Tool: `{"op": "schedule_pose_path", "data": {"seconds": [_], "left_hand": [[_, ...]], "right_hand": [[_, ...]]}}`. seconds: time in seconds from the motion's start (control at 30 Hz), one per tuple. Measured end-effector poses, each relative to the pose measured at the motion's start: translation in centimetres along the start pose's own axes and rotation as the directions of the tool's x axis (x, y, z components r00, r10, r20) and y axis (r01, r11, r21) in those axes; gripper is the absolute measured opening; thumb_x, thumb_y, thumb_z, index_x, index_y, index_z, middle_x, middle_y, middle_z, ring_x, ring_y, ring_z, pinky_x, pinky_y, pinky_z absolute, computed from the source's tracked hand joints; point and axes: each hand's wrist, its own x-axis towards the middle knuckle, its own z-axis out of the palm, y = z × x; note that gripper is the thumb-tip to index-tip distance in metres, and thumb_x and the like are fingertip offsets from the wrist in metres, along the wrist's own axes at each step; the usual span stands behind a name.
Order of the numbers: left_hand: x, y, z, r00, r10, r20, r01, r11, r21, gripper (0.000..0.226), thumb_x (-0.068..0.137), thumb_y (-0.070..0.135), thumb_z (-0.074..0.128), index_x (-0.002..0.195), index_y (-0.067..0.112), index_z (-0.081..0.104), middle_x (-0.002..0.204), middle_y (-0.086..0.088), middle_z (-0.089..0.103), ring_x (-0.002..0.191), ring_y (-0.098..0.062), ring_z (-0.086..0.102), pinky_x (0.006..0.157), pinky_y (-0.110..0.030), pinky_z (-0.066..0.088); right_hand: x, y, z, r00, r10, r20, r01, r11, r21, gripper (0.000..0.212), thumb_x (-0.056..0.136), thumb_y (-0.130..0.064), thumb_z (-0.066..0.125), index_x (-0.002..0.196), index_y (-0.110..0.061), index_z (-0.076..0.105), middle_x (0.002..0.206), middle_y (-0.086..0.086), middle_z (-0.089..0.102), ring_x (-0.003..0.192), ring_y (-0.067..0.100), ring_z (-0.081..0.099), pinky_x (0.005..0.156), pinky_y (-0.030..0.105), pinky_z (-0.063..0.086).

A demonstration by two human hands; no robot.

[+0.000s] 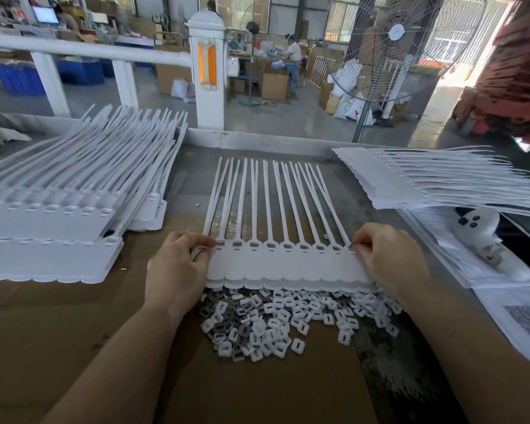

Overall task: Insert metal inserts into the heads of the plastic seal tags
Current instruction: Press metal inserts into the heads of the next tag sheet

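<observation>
A joined strip of white plastic seal tags [288,266] lay flat in the middle of the bench [318,179], its thin tails fanned away from the person and its row of heads running between the two hands. Most heads in the row showed a dark metal piece seated in the slot. The left hand [178,267] gripped the strip's left end, thumb on top beside the first head and fingers curled under the edge. The right hand [389,258] pinched at the rightmost head with thumb and forefinger; whether a metal insert sat between the fingertips could not be told.

The strip's near edge overlapped a loose heap of small white plastic caps and grey metal inserts [288,316], which spread across the brown cardboard sheet [74,316] between the forearms. To the left, a tall stack of white seal tag strips [58,209] stood near the left hand, with a narrow band of bare cardboard between. To the right, another stack of white tag strips [441,185] overhung a white handheld device [484,237] and printed papers [517,310]. Beyond the tails, bare grey bench ran to the raised metal edge [257,140].
</observation>
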Motion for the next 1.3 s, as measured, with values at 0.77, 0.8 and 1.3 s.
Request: {"op": "schedule_pose_path", "data": {"seconds": [0.77,0.8,1.3], "left_hand": [[-0.1,0.2,-0.1,0.999,-0.020,0.028,0.019,0.999,0.032,0.011,0.090,0.023,0.057,0.091,0.032,0.064,0.103,0.011,0.047,0.100,-0.015,0.054,0.098,-0.046,0.040],[-0.1,0.2,-0.1,0.999,-0.019,0.027,0.018,0.999,0.030,0.011,0.090,0.023,0.057,0.091,0.032,0.064,0.103,0.011,0.047,0.100,-0.015,0.054,0.098,-0.047,0.040],[-0.1,0.3,-0.1,0.999,-0.027,0.023,0.026,1.000,0.013,0.013,0.091,0.021,0.055,0.091,0.030,0.065,0.099,0.012,0.046,0.094,-0.013,0.052,0.099,-0.045,0.039]], "right_hand": [[-1.7,0.5,-0.5,0.997,-0.052,0.057,0.046,0.994,0.097,0.038,0.085,0.011,0.044,0.100,-0.012,0.071,0.102,0.005,0.067,0.087,0.021,0.061,0.080,0.033,0.050],[-1.6,0.5,-0.4,0.997,-0.049,0.063,0.043,0.995,0.095,0.037,0.085,0.011,0.044,0.099,-0.011,0.070,0.101,0.005,0.066,0.086,0.021,0.060,0.079,0.034,0.050],[-3.6,-3.9,-0.3,0.953,-0.295,0.063,0.277,0.939,0.204,0.019,0.088,-0.008,0.058,0.103,-0.015,0.067,0.101,-0.005,0.061,0.089,0.004,0.052,0.088,0.015,0.041]]}}
